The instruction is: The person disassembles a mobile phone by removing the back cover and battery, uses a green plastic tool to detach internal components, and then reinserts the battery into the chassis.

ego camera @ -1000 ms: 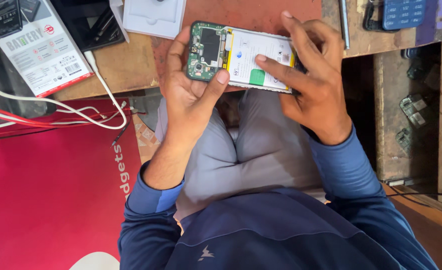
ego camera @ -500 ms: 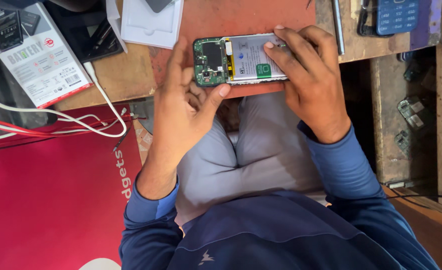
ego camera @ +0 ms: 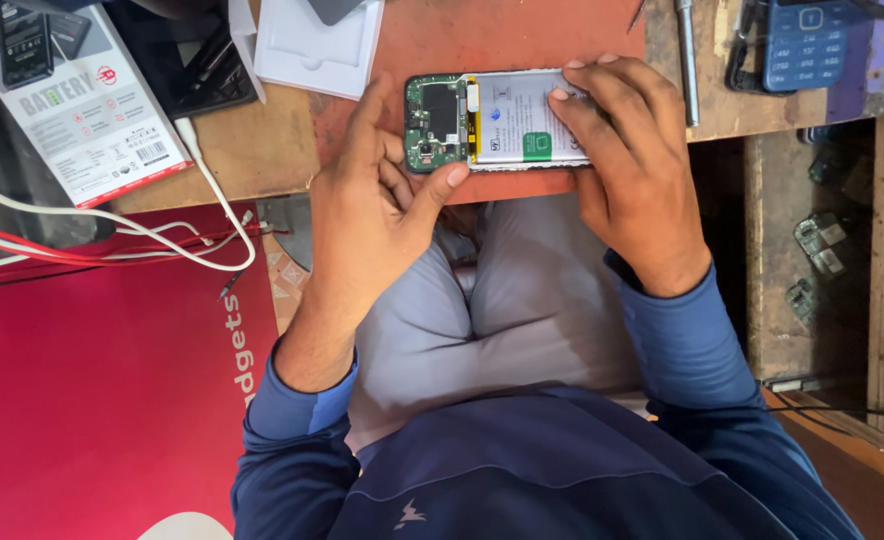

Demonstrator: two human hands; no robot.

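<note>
An opened mobile phone (ego camera: 492,120) with its back cover off lies at the near edge of a brown mat (ego camera: 522,40). It shows a green circuit board on the left and a white battery with a green sticker. My left hand (ego camera: 382,200) grips its left end, thumb pressed on the lower edge of the board. My right hand (ego camera: 632,160) holds the right end, fingers spread over the battery.
A white battery box (ego camera: 72,100) lies at the far left, a white tray (ego camera: 317,45) beside the mat. White and red cables (ego camera: 112,235) cross a red surface (ego camera: 92,400). A blue keypad phone (ego camera: 807,40) and a metal tool (ego camera: 687,55) sit at the right.
Both hands have brought the phone down from a tilted hold over my lap onto the mat's near edge. My right fingers now lie flat on the battery.
</note>
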